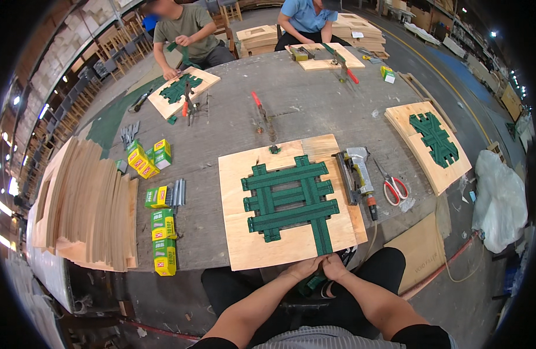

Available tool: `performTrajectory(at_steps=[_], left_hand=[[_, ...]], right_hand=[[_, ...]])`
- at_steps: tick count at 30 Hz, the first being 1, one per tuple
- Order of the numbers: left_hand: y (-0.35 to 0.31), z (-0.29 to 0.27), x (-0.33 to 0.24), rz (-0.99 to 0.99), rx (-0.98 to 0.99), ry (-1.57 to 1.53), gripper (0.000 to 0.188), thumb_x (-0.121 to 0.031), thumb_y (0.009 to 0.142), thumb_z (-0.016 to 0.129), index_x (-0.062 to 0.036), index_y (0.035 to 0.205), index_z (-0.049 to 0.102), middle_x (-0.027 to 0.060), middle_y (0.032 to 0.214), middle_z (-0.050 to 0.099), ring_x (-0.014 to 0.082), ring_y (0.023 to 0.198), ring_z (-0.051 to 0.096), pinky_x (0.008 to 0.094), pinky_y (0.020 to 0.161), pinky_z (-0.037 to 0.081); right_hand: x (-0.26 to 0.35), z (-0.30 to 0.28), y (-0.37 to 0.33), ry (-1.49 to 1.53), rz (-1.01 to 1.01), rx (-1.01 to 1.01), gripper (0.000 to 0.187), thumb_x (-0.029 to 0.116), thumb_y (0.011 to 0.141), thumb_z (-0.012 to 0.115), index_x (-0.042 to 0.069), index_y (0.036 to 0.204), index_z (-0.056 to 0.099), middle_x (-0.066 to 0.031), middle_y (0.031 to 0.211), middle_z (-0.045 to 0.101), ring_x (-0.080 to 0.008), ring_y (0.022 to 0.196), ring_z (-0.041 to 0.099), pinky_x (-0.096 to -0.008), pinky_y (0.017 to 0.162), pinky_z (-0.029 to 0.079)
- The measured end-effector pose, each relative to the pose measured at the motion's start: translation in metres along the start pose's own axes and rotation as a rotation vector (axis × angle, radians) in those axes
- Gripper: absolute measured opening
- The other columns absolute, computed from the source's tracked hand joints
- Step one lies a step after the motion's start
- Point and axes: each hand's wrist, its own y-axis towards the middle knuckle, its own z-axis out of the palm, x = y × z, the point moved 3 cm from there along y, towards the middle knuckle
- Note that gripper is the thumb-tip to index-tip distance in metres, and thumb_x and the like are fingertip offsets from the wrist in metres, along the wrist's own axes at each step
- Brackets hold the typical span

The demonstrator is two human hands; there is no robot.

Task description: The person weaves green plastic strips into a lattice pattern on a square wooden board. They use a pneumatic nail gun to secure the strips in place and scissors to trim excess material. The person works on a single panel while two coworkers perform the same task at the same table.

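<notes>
In front of me on the table lies a square plywood panel (236, 232) with green webbing straps (288, 174) crossing over its middle opening. One strap tail (321, 235) runs off the panel's near edge toward me. At that edge my left hand (306, 269) and my right hand (335, 267) are close together, fingers closed around this webbing. More green webbing (310, 285) hangs below them over my lap. Right of the panel lie a staple gun (357, 171) with an air hose and red-handled scissors (392, 185).
Stacked wooden panels (87, 203) stand at the left. Staple boxes (163, 224) and loose staple strips (179, 193) lie beside them. A finished-looking webbed panel (428, 142) is at the right. Beyond, two people work on panels (207, 84). Red-handled pliers (257, 100) lie mid-table.
</notes>
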Motion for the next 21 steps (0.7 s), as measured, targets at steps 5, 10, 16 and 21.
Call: performTrajectory(at_steps=[5, 10, 16, 21], left_hand=[[0.009, -0.01, -0.001, -0.016, 0.096, 0.164, 0.044, -0.045, 0.108, 0.046, -0.0137, 0.132, 0.066, 0.0172, 0.134, 0.065, 0.0373, 0.126, 0.059, 0.0447, 0.108, 0.045], [0.011, -0.01, 0.003, 0.189, -0.172, 0.585, 0.047, -0.047, 0.104, 0.054, -0.0155, 0.138, 0.061, 0.011, 0.139, 0.062, 0.0347, 0.126, 0.06, 0.0455, 0.104, 0.05], [0.008, -0.023, -0.014, 0.191, -0.221, 0.588, 0.05, -0.052, 0.103, 0.052, -0.0187, 0.14, 0.059, 0.0101, 0.14, 0.062, 0.0355, 0.128, 0.058, 0.0474, 0.107, 0.048], [0.011, -0.011, -0.004, 0.16, -0.181, 0.514, 0.049, -0.05, 0.103, 0.051, -0.018, 0.138, 0.06, 0.0112, 0.141, 0.061, 0.0358, 0.128, 0.058, 0.0494, 0.108, 0.047]], right_hand=[[0.028, -0.02, -0.019, 0.16, 0.417, 0.191, 0.038, 0.023, 0.101, 0.053, -0.005, 0.126, 0.061, -0.0323, 0.118, 0.068, -0.0468, 0.112, 0.065, -0.0495, 0.096, 0.051], [0.077, -0.107, -0.054, -0.325, 0.146, 0.241, 0.043, 0.034, 0.1, 0.061, 0.001, 0.128, 0.065, -0.0235, 0.11, 0.073, -0.0421, 0.103, 0.069, -0.0459, 0.091, 0.055], [0.111, -0.225, 0.042, -0.223, 0.111, -0.338, 0.033, 0.031, 0.096, 0.067, 0.002, 0.111, 0.072, -0.0182, 0.09, 0.074, -0.033, 0.09, 0.073, -0.0408, 0.077, 0.055], [0.067, -0.255, 0.153, -0.309, 0.34, -0.345, 0.048, 0.038, 0.083, 0.078, -0.005, 0.103, 0.075, -0.023, 0.1, 0.075, -0.0362, 0.092, 0.074, -0.0419, 0.083, 0.057]])
